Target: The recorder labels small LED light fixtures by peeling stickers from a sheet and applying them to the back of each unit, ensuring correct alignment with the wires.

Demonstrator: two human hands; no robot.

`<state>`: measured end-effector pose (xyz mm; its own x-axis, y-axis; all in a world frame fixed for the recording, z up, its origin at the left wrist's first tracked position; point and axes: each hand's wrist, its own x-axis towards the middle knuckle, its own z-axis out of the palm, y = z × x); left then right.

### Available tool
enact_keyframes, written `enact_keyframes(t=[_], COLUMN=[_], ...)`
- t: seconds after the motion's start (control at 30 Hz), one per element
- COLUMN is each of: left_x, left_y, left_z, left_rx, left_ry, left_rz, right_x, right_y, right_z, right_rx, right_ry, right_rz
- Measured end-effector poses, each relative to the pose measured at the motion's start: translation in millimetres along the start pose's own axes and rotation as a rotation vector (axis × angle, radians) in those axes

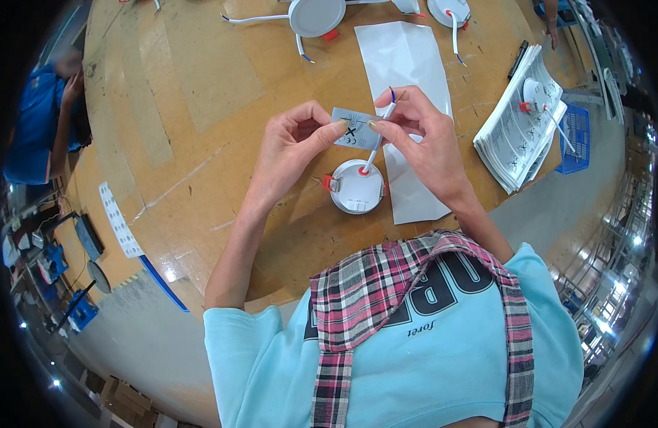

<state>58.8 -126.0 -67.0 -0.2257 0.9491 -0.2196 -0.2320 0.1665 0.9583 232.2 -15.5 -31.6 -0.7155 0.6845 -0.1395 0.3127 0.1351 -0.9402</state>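
Note:
A small silver-grey printed label [352,135] is stretched between my two hands above the table. Its left end is pinched between the thumb and fingers of my left hand [290,146]. My right hand [432,150] pinches the other end, right beside a white cable [372,160] whose bare-ended wires poke up past the fingers. Whether the label touches the cable, I cannot tell. The cable rises from a round white downlight [357,196] lying on the table below my hands, with a red-tipped spring clip at its left side.
White sheets [404,60] lie under and beyond my right hand. More downlights [317,16] with cables rest at the far edge. On the right are a stack of printed label sheets [511,135] with a downlight on it, a black marker [518,59] and a blue basket [575,139]. A person [40,121] is at left.

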Motion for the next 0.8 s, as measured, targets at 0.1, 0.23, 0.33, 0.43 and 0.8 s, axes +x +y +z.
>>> enact_keyframes(t=[0.1,0.23,0.33,0.43,0.8], left_x=[1.1,1.1,0.1,-1.1,-0.2], left_y=[-1.0,-2.9,-2.6,-2.6,-2.3], left_z=[1.0,-0.4,0.1,1.4,0.4], left_rx=[-0.024,-0.016,-0.047,-0.150,0.052], left_ry=[0.004,0.001,0.008,-0.017,0.084], left_rz=[0.018,0.008,0.004,-0.002,-0.064], right_x=[0.0,-1.8,-0.7,-1.6,-1.8], right_y=[9.5,8.7,2.1,1.7,-3.5], right_z=[2.4,8.1,5.9,6.2,2.9], right_rx=[0.052,0.294,0.268,0.242,0.221], right_ry=[-0.020,-0.071,-0.075,-0.055,-0.053], right_rz=[-0.006,0.053,0.086,0.062,0.089])
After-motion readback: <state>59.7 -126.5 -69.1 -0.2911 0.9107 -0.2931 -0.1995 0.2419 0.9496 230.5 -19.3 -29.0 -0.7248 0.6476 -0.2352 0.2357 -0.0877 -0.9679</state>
